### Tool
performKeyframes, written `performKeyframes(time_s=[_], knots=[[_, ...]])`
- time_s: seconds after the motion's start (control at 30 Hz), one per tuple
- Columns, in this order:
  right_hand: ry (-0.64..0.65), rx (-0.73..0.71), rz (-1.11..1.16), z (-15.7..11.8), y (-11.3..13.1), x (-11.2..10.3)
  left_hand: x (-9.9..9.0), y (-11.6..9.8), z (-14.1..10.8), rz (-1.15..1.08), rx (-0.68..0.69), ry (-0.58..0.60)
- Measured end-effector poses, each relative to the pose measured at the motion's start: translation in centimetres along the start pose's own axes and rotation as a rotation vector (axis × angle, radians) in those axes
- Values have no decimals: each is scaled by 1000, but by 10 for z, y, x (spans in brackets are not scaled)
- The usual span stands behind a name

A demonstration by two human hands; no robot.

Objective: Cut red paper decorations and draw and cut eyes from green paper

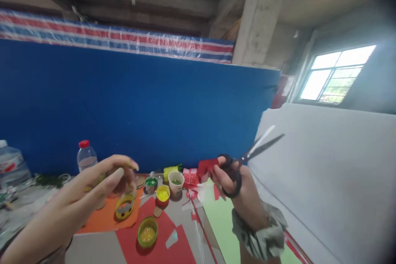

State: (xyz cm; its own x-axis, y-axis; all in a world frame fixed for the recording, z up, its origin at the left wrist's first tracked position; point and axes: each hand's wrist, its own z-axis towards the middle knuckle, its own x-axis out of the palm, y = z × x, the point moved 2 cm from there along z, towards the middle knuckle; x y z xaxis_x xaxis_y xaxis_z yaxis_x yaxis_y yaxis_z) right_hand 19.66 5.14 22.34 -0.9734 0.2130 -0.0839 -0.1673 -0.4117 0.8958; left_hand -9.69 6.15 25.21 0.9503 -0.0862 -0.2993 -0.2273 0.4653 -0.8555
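Blue partition [139, 103]; stands behind the table [93, 249]. Red sheet [168, 218]; lies under a yellow-green cup [140, 233]. Left hand [93, 177]; hovers above an orange sheet [107, 218], fingers half-curled, thumb apart from the index fingertip. Right hand [247, 196]; fingers wrap black-handled scissors [243, 158], blades parted, and pinch a red piece [206, 168].

Black-handled scissors [244, 159], red piece [206, 168], blue partition [139, 103], red-white-blue striped sheeting [148, 44]

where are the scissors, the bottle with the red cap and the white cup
scissors [243, 159]: head view, on the pivot between blades and handles
bottle with the red cap [87, 158]: head view, on its clear body
white cup [176, 191]: head view, on its outer wall
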Motion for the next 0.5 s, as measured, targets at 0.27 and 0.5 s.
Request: performKeyframes(time_s=[0.27, 0.5], knots=[[-189, -96, -100, -18, -24, -21, 90, -92, 95, 136, 505, 463], [-306, -266, -341, -16, -4, -29, 93, -72, 102, 67, 432, 409]])
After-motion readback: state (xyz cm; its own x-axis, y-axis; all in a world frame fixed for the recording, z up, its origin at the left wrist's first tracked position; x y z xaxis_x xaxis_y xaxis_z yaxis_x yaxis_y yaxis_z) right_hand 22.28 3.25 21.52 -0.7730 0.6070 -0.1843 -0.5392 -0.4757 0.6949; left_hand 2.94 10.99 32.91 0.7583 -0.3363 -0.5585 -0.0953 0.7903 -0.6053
